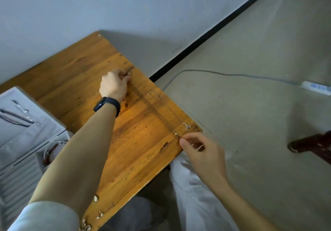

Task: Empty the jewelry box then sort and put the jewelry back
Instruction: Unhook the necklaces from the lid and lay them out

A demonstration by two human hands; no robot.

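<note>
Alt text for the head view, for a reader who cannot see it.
Two hands stretch a thin necklace straight across a wooden table: the left hand grips its far end, the right hand pinches the near end at the table's edge. A second, silver necklace lies beside it; a white jewelry box stands at left.

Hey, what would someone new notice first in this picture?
A thin necklace is stretched taut across the wooden table: the left hand pinches its far end, and the right hand pinches its near end by the table's edge. A silver pendant chain lies beside it.
</note>
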